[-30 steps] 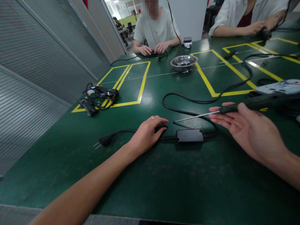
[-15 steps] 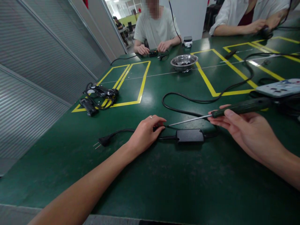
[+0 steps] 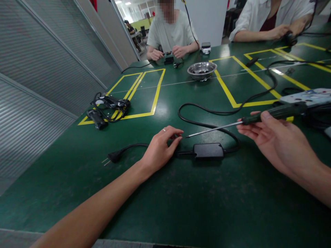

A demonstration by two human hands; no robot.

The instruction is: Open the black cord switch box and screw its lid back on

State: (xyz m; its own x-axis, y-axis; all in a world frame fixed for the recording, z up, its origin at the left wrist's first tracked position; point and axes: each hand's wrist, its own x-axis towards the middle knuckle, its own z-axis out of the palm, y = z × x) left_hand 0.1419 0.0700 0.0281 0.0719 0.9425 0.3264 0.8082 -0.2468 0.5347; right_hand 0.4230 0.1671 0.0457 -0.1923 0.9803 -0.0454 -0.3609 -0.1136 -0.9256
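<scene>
My left hand (image 3: 161, 148) rests on the green table (image 3: 181, 199), its curled fingers pinching a small dark part I cannot make out, just left of a black power adapter (image 3: 208, 150). The adapter's cord runs left to a two-pin plug (image 3: 111, 157). My right hand (image 3: 276, 137) grips a long screwdriver (image 3: 258, 119) with a dark green handle. Its thin metal shaft points left, the tip hanging just right of my left fingertips and above the adapter.
A black cable (image 3: 219, 110) loops across the table behind the adapter. A pile of black adapters and cords (image 3: 108, 106) lies at the left on yellow tape lines. A steel bowl (image 3: 201, 70) sits farther back. A grey device (image 3: 307, 96) lies at the right. Two people work at the far edge.
The screwdriver tip moved left toward my left fingers, then drew back slightly to the right. My left hand lifted a little, fingers still curled on the small part.
</scene>
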